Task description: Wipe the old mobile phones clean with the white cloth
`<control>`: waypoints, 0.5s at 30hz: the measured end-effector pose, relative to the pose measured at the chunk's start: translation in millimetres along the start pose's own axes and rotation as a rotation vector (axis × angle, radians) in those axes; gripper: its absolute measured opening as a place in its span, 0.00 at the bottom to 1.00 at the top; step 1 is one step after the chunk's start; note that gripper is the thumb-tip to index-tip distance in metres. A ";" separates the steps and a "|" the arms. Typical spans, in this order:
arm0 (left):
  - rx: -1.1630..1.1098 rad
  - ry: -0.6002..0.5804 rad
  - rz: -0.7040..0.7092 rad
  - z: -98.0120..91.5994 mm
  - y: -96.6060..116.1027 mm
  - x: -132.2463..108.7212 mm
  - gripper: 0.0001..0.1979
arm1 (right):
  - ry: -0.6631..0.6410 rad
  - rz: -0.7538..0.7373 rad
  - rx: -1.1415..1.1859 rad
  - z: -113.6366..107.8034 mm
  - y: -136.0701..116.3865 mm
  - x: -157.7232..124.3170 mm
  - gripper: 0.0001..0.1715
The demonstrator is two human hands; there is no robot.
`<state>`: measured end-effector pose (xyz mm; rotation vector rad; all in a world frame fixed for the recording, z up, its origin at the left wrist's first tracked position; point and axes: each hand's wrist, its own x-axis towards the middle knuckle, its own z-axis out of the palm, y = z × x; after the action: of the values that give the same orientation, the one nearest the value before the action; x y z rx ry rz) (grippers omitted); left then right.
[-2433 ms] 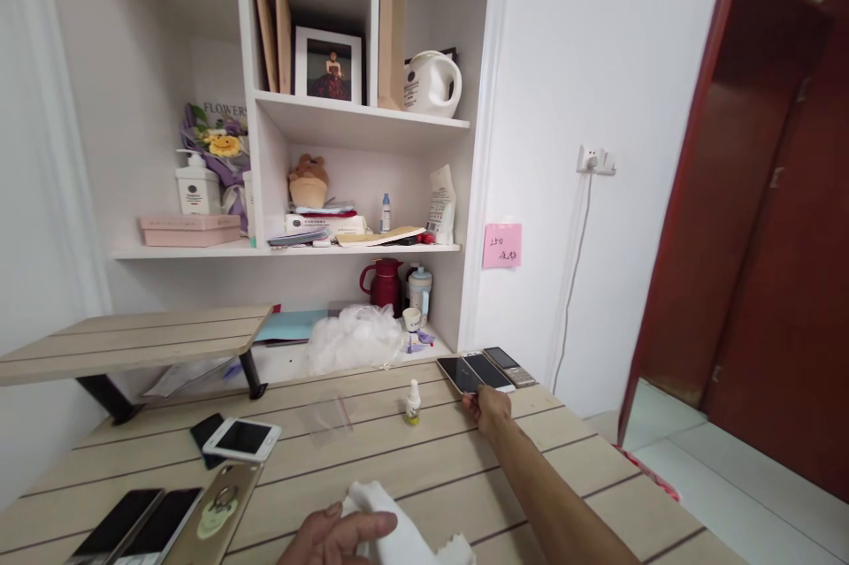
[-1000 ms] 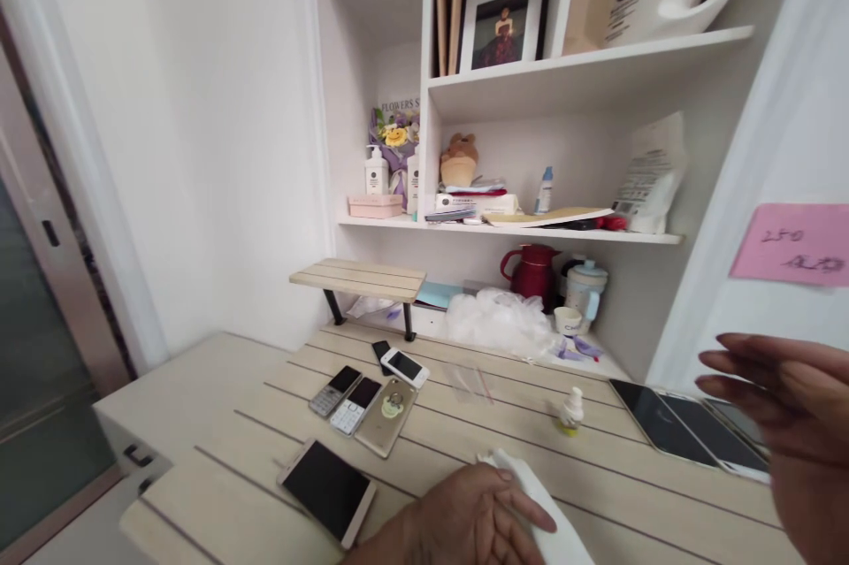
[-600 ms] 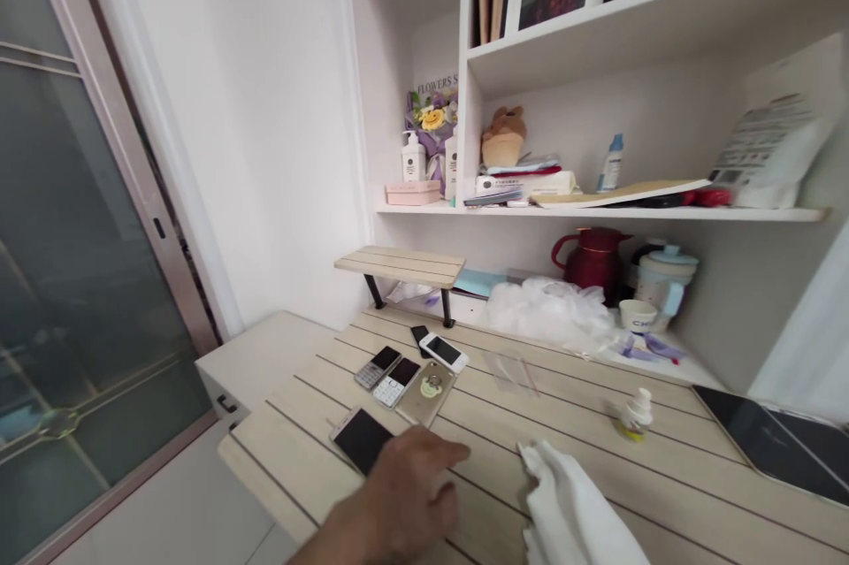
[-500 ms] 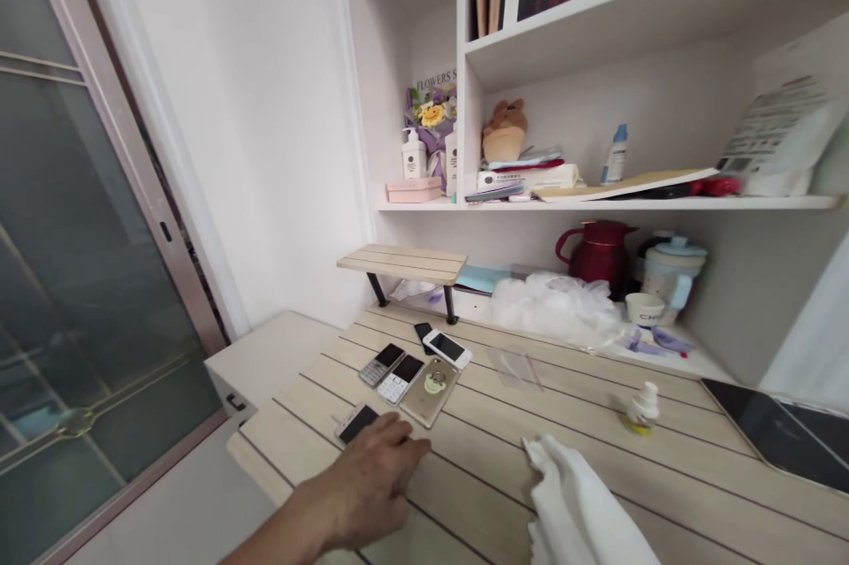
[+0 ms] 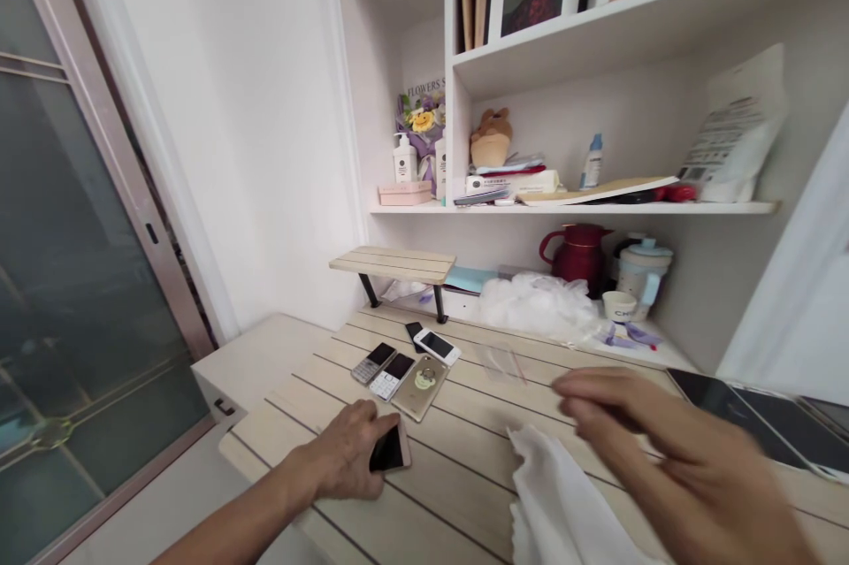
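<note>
My left hand (image 5: 348,452) is closed on the left side of a smartphone (image 5: 393,448) with a dark screen and pale rim. Part of that phone is hidden under the fingers. My right hand (image 5: 669,450), somewhat blurred, hangs over the table with fingers bent and a gap between thumb and fingers; I see nothing held in it. Just left of and below it lies a white cloth (image 5: 554,494). Beyond my left hand sit a gold phone (image 5: 419,388), two keypad phones (image 5: 393,377) (image 5: 373,363), a white phone (image 5: 438,346) and a dark phone (image 5: 414,333).
A clear plastic bag (image 5: 502,364) lies on the slatted table (image 5: 457,459). A tablet (image 5: 722,410) is at the right. Behind stand a small wooden riser (image 5: 391,263), bunched white plastic (image 5: 537,304), a red jug (image 5: 577,255), a cup (image 5: 619,307) and loaded shelves (image 5: 597,208).
My left hand has taken hold of the smartphone and turned it, nearer me. My right hand has come in from the right, over where the small spray bottle stood; the bottle is now hidden.
</note>
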<state>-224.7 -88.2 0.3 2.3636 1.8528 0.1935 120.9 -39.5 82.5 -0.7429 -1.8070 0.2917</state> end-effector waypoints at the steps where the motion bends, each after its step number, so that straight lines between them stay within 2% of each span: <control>1: 0.006 0.022 -0.003 2.6 -0.9 -1.0 0.34 | -0.125 -0.044 0.012 9.8 -1.1 2.5 0.10; 3: 0.020 0.066 -0.016 7.2 -2.9 -2.9 0.39 | -0.342 -0.012 0.041 30.5 -0.8 1.5 0.13; 6: -0.005 0.135 -0.039 8.3 -1.9 -5.3 0.42 | -0.517 0.071 0.052 58.8 6.0 -8.1 0.16; 9: -0.089 0.189 -0.003 2.5 9.9 -4.3 0.42 | -0.541 0.235 0.129 82.5 17.9 -18.3 0.18; 12: -0.152 0.220 0.128 -2.4 33.5 5.3 0.43 | -0.557 0.606 0.495 101.6 30.3 -26.0 0.19; 15: -0.200 0.243 0.285 -2.5 60.7 24.0 0.41 | -0.589 0.751 0.669 111.5 42.4 -30.6 0.20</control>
<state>-161.5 -79.2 14.4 2.5406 1.4876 0.6886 39.1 -8.1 -4.0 -0.8602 -1.6975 1.6607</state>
